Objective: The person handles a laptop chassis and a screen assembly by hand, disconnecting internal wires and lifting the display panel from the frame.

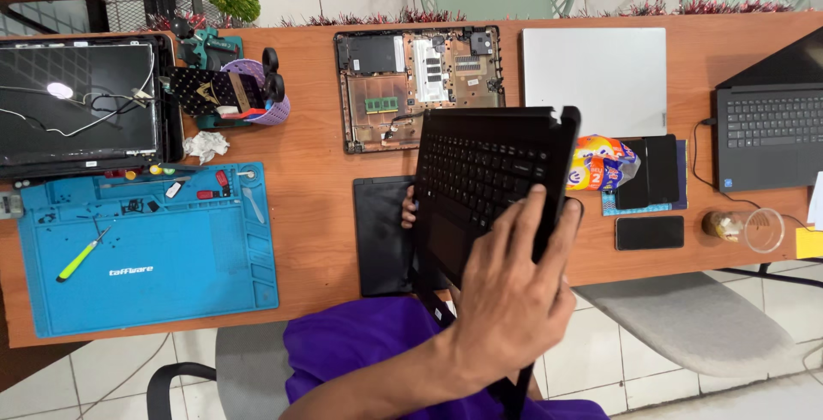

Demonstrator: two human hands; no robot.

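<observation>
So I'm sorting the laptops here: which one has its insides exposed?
The opened laptop base at the table's far edge, circuit board showing; the silver laptop beside it is closed.

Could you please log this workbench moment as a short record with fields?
Held: black laptop keyboard panel, tilted up
Right hand: grips the panel's near edge
Left hand: fingers show at its left edge
Behind it: opened laptop base
Left: blue mat, green screwdriver
Right: phone, silver laptop

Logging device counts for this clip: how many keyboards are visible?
2: one on the black keyboard panel held up by the right hand, one on the open laptop at the table's right edge. Others may be hidden.
</observation>
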